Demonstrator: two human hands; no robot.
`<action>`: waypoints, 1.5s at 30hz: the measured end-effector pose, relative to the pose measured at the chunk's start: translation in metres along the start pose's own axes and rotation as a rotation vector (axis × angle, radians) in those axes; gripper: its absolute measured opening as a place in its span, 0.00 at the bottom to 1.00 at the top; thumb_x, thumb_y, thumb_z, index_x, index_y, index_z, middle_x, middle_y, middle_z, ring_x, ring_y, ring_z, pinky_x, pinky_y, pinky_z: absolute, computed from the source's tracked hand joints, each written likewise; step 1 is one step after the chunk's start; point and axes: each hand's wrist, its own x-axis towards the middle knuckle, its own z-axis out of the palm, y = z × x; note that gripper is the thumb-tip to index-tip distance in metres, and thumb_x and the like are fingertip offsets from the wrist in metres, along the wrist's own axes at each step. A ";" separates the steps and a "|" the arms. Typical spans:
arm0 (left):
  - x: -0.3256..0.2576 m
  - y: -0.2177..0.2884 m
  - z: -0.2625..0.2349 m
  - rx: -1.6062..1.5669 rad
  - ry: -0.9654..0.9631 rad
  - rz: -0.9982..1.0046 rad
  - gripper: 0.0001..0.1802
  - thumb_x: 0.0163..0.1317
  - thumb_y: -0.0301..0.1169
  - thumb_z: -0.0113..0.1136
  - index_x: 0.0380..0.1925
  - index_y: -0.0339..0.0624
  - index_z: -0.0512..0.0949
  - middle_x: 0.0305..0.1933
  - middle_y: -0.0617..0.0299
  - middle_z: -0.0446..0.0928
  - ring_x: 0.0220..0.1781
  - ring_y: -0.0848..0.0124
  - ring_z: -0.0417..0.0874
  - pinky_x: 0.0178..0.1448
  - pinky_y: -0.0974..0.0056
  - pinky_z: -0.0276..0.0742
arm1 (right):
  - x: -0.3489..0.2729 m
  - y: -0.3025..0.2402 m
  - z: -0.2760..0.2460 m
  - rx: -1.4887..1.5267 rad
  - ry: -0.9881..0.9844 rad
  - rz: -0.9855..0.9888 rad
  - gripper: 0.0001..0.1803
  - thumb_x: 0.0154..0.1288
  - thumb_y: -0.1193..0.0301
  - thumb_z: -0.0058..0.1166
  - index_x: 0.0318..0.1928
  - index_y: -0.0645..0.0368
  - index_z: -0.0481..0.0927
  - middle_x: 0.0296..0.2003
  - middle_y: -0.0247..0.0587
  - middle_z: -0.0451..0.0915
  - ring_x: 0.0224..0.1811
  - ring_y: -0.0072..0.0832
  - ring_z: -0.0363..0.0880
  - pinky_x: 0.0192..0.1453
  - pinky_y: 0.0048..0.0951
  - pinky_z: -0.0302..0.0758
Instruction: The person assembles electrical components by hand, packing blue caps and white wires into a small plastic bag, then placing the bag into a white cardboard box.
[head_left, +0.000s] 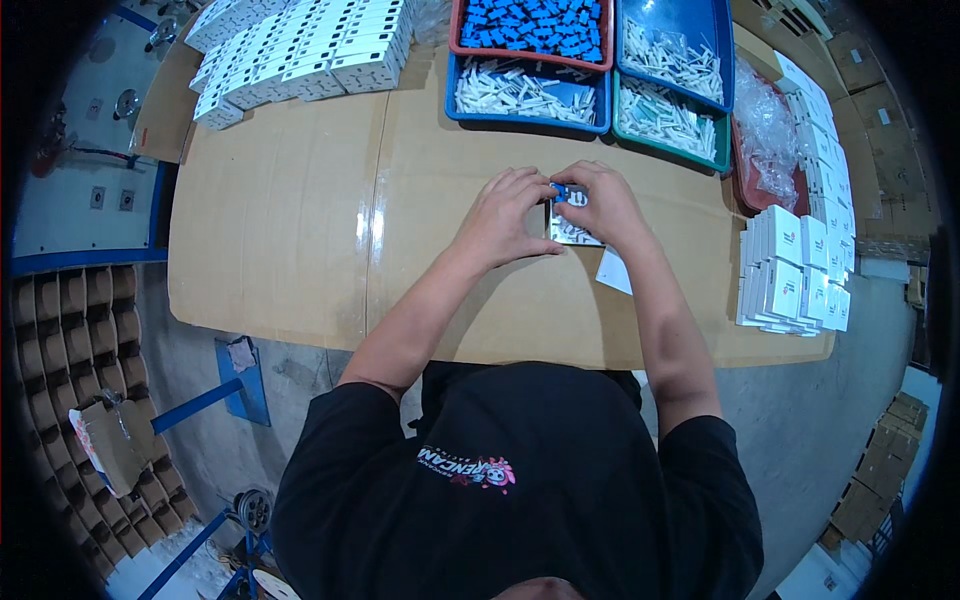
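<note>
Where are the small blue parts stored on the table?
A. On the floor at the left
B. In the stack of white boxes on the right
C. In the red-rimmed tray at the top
C: the blue parts fill the red-rimmed tray at the table's far edge, above the trays of white parts.

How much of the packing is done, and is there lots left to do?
Done, it seems: stacks of closed white boxes at the table's right edge. In hand: the left hand and right hand work a small blue part into an open pack. Left, probably plenty: trays still hold blue parts and white parts, and many more white boxes wait at top left.
</note>
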 end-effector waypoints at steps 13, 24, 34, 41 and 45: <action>0.000 -0.001 0.001 0.030 0.021 0.030 0.41 0.35 0.44 0.83 0.52 0.45 0.79 0.59 0.55 0.79 0.69 0.53 0.73 0.75 0.47 0.64 | -0.004 0.027 -0.003 0.320 0.064 0.277 0.18 0.59 0.64 0.69 0.46 0.62 0.89 0.41 0.47 0.86 0.47 0.37 0.86 0.54 0.35 0.79; 0.000 -0.001 0.002 0.021 -0.003 0.013 0.42 0.35 0.44 0.84 0.54 0.46 0.80 0.60 0.55 0.78 0.69 0.53 0.73 0.73 0.48 0.65 | 0.003 0.024 -0.004 0.211 -0.014 0.317 0.15 0.57 0.67 0.72 0.40 0.65 0.89 0.37 0.44 0.85 0.40 0.31 0.86 0.48 0.33 0.80; 0.000 0.001 0.001 0.029 -0.012 0.010 0.40 0.37 0.45 0.83 0.54 0.47 0.80 0.61 0.55 0.78 0.70 0.52 0.72 0.73 0.47 0.64 | 0.003 0.029 -0.004 0.254 0.011 0.303 0.14 0.57 0.67 0.72 0.38 0.65 0.87 0.35 0.43 0.86 0.37 0.27 0.85 0.45 0.31 0.80; -0.001 -0.004 0.005 0.080 -0.021 0.064 0.35 0.40 0.48 0.82 0.52 0.51 0.83 0.62 0.56 0.78 0.69 0.51 0.72 0.73 0.45 0.64 | 0.013 0.021 -0.012 0.283 -0.093 0.382 0.14 0.57 0.65 0.73 0.34 0.65 0.87 0.28 0.40 0.86 0.30 0.23 0.82 0.37 0.30 0.78; 0.002 -0.003 0.003 0.072 -0.028 0.055 0.35 0.40 0.48 0.82 0.51 0.51 0.85 0.62 0.56 0.78 0.70 0.51 0.72 0.73 0.46 0.64 | 0.018 0.022 -0.012 0.229 -0.124 0.384 0.15 0.56 0.64 0.73 0.32 0.65 0.87 0.27 0.41 0.85 0.29 0.25 0.82 0.36 0.32 0.78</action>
